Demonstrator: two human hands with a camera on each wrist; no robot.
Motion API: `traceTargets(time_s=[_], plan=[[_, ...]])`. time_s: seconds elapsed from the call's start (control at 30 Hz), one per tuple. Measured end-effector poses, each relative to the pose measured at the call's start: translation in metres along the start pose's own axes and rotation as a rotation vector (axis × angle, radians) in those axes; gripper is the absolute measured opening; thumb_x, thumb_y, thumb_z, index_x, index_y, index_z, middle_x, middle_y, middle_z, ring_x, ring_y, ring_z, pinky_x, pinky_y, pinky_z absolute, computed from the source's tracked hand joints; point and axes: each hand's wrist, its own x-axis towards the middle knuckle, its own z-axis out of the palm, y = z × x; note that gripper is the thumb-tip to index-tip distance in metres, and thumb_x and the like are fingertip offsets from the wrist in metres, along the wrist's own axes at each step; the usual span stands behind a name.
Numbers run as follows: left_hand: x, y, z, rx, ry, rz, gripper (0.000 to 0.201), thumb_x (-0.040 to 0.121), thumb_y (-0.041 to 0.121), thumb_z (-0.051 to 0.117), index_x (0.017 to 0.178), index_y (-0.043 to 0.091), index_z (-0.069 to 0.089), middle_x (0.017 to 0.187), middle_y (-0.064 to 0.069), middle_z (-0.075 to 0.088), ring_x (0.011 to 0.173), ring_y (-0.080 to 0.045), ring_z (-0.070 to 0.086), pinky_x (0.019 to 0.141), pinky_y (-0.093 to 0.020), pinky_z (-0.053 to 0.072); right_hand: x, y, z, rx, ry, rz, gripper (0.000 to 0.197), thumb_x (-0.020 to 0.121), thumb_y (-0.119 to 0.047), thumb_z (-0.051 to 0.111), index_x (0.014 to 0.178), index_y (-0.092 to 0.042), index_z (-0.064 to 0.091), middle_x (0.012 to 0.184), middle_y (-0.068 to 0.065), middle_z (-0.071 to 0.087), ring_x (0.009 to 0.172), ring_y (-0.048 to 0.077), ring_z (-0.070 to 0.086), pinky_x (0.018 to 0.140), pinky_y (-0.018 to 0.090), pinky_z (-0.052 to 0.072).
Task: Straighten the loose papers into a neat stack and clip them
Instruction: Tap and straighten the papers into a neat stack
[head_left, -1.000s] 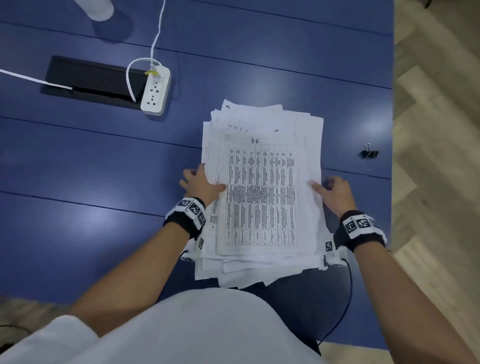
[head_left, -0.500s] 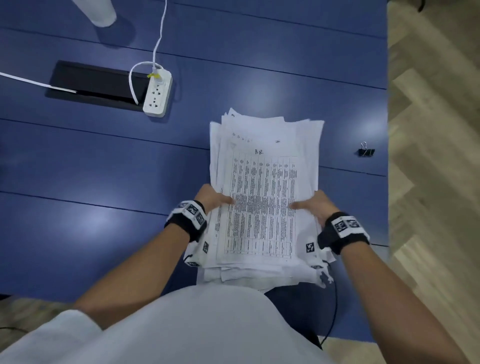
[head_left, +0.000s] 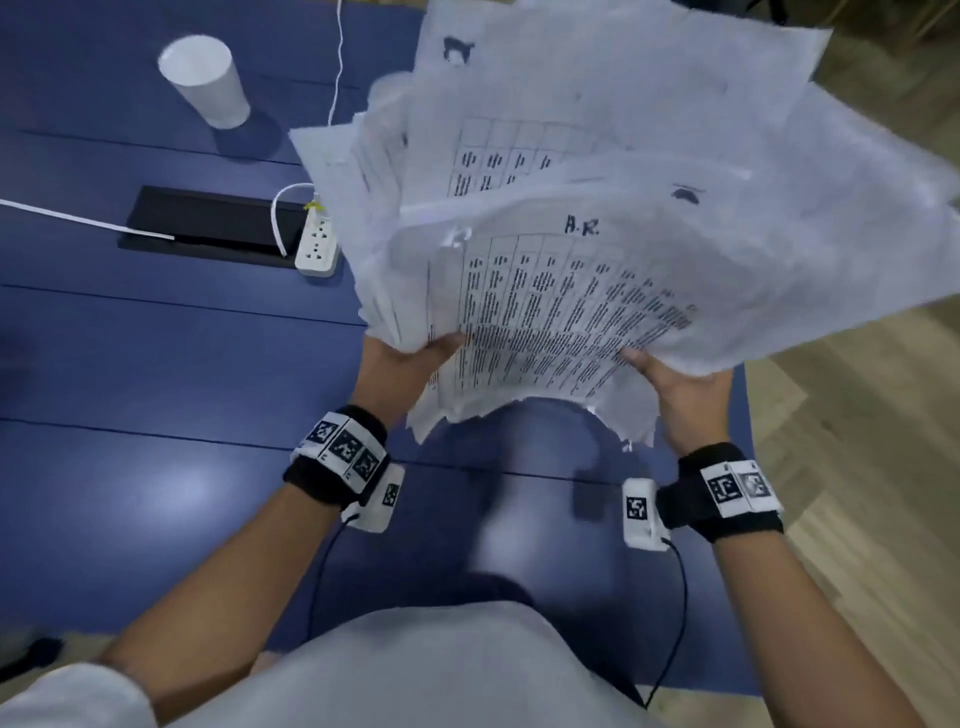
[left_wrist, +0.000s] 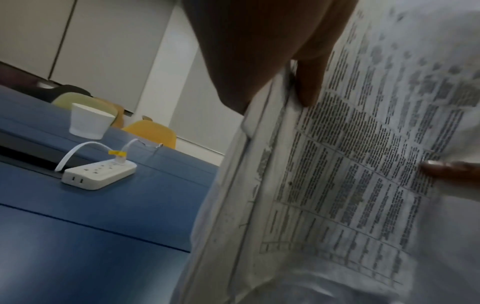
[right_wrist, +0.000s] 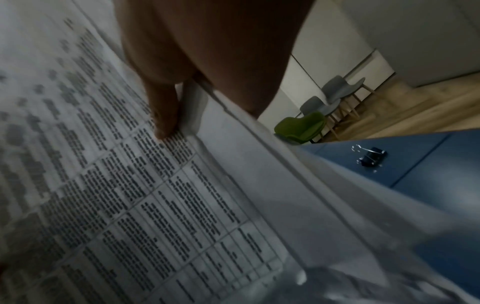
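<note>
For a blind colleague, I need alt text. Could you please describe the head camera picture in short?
A person's left hand and right hand hold up an uneven stack of papers above a blue table, gripping it at its two sides. The top sheet shows a printed table. On the table behind stand a white paper cup and a white power strip.

An office or meeting room. A long blue table (head_left: 156, 364) has a black cable hatch (head_left: 208, 226) set into its top, with a white power strip (head_left: 317, 249) and a paper cup (head_left: 205, 80) on it. Grey, green and yellow shell chairs (right_wrist: 335, 96) stand along plain pale wall panels (left_wrist: 103, 51) on a wood-pattern floor (head_left: 857, 467).
</note>
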Motion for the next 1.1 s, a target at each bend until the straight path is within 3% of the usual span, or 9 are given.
traceTargets(time_s=[0.13, 0.27, 0.43, 0.53, 0.67, 0.8, 0.87, 0.93, 1.1], plan=[[0.006, 0.006, -0.006, -0.037, -0.079, 0.024, 0.035, 0.074, -0.004, 0.076, 0.106, 0.001, 0.065, 0.1, -0.001, 0.07, 0.088, -0.003, 0.069, 0.076, -0.023, 0.058, 0.003, 0.005, -0.011, -0.012, -0.116, 0.148, 0.061, 0.068, -0.027, 0.083, 0.119, 0.0, 0.061, 0.102, 0.0, 0.064, 0.089, 0.009, 0.065, 0.077, 0.014, 0.053], [0.017, 0.004, 0.005, 0.033, -0.111, 0.083, 0.041, 0.074, -0.007, 0.075, 0.094, 0.026, 0.062, 0.093, 0.01, 0.069, 0.089, -0.007, 0.067, 0.085, -0.028, 0.055, -0.001, 0.0, 0.004, -0.019, -0.235, 0.014, 0.035, 0.083, -0.005, 0.07, 0.114, 0.008, 0.062, 0.109, 0.003, 0.066, 0.086, -0.003, 0.066, 0.077, 0.005, 0.047], [0.045, 0.009, -0.008, 0.05, -0.215, 0.113, 0.047, 0.067, -0.004, 0.082, 0.106, 0.015, 0.066, 0.104, -0.002, 0.072, 0.1, -0.015, 0.068, 0.091, -0.036, 0.055, 0.019, -0.014, -0.009, -0.171, -0.221, -0.107, 0.024, 0.061, -0.016, 0.087, 0.076, -0.01, 0.07, 0.07, -0.012, 0.069, 0.067, 0.004, 0.061, 0.071, 0.023, 0.05], [0.052, 0.006, -0.002, 0.098, -0.319, 0.084, 0.055, 0.068, -0.002, 0.081, 0.117, 0.011, 0.06, 0.116, -0.009, 0.067, 0.11, -0.02, 0.064, 0.096, -0.04, 0.052, 0.018, -0.022, 0.001, -0.111, -0.279, -0.073, 0.018, 0.048, -0.029, 0.085, 0.063, -0.026, 0.075, 0.062, -0.02, 0.068, 0.062, -0.009, 0.06, 0.067, 0.014, 0.049], [0.06, 0.003, -0.001, 0.243, -0.371, 0.171, 0.049, 0.072, 0.002, 0.08, 0.116, 0.012, 0.059, 0.117, -0.007, 0.064, 0.114, -0.019, 0.06, 0.101, -0.03, 0.047, 0.026, -0.026, 0.004, -0.078, -0.309, -0.064, 0.043, 0.061, -0.001, 0.081, 0.101, 0.004, 0.068, 0.079, -0.017, 0.074, 0.079, -0.002, 0.069, 0.075, 0.013, 0.051], [0.062, 0.002, -0.015, 0.411, -0.473, 0.162, 0.05, 0.07, 0.006, 0.082, 0.108, 0.029, 0.06, 0.107, 0.022, 0.066, 0.108, 0.0, 0.059, 0.1, -0.019, 0.043, 0.032, -0.025, -0.004, -0.224, -0.363, -0.019, 0.024, 0.069, -0.021, 0.078, 0.092, -0.023, 0.07, 0.096, -0.002, 0.071, 0.086, 0.003, 0.065, 0.075, 0.015, 0.05], [0.064, -0.001, -0.018, 0.35, -0.445, 0.092, 0.047, 0.067, 0.006, 0.084, 0.105, 0.026, 0.064, 0.098, 0.027, 0.068, 0.096, 0.012, 0.061, 0.09, -0.014, 0.048, 0.033, -0.018, -0.004, -0.335, -0.267, -0.016, 0.034, 0.086, -0.018, 0.066, 0.114, 0.0, 0.062, 0.124, 0.022, 0.058, 0.115, 0.025, 0.058, 0.078, 0.014, 0.045], [0.062, 0.0, -0.014, 0.302, -0.399, 0.07, 0.033, 0.07, 0.002, 0.081, 0.097, 0.014, 0.066, 0.088, 0.016, 0.069, 0.081, 0.015, 0.062, 0.077, -0.009, 0.049, 0.026, -0.024, 0.006, -0.233, -0.21, -0.148, 0.031, 0.09, -0.002, 0.056, 0.117, 0.014, 0.058, 0.123, 0.027, 0.06, 0.113, 0.03, 0.062, 0.076, 0.017, 0.051], [0.055, 0.012, -0.005, 0.071, -0.3, 0.104, 0.04, 0.072, 0.0, 0.078, 0.11, 0.007, 0.066, 0.104, 0.005, 0.071, 0.097, -0.004, 0.068, 0.084, -0.017, 0.053, 0.025, -0.029, 0.002, -0.137, -0.353, -0.234, 0.045, 0.065, -0.016, 0.085, 0.107, -0.019, 0.069, 0.103, -0.011, 0.071, 0.098, -0.002, 0.066, 0.091, 0.019, 0.051]])
